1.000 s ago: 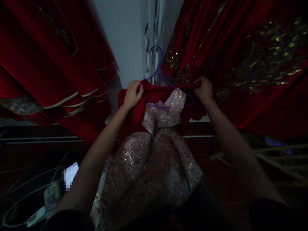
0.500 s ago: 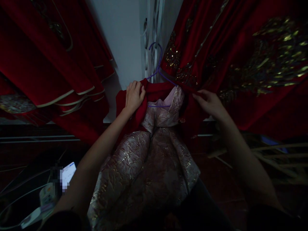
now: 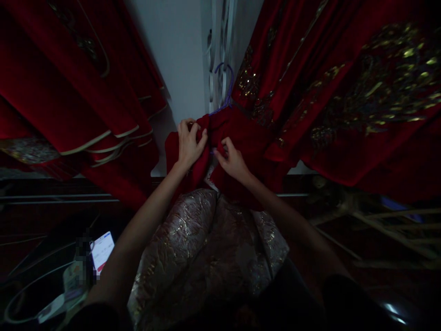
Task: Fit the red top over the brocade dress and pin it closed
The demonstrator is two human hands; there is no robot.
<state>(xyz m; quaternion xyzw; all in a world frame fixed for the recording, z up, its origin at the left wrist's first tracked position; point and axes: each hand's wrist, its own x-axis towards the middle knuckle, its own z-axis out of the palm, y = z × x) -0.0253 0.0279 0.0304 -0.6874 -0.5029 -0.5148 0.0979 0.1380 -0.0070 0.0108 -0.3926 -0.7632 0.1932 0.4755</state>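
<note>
A dress with a pale pink and gold brocade skirt [image 3: 206, 248] hangs from a purple hanger [image 3: 223, 82] in front of me. A red jacket [image 3: 248, 138] lies over its upper part and hides the bodice. My left hand [image 3: 189, 142] is closed on the jacket's left front edge. My right hand [image 3: 232, 161] pinches the right front edge, drawn close to the left one at the middle of the chest.
Red embroidered garments hang on both sides, one with cream trim [image 3: 69, 92] on the left, one with gold sequins [image 3: 361, 92] on the right. A white wall [image 3: 179, 55] shows between them. A lit phone [image 3: 102, 250] and cables lie at the lower left.
My right hand has moved from the jacket's right shoulder inward to the centre, pulling the red front across the pink bodice, which is now covered. My left hand has stayed on the left edge.
</note>
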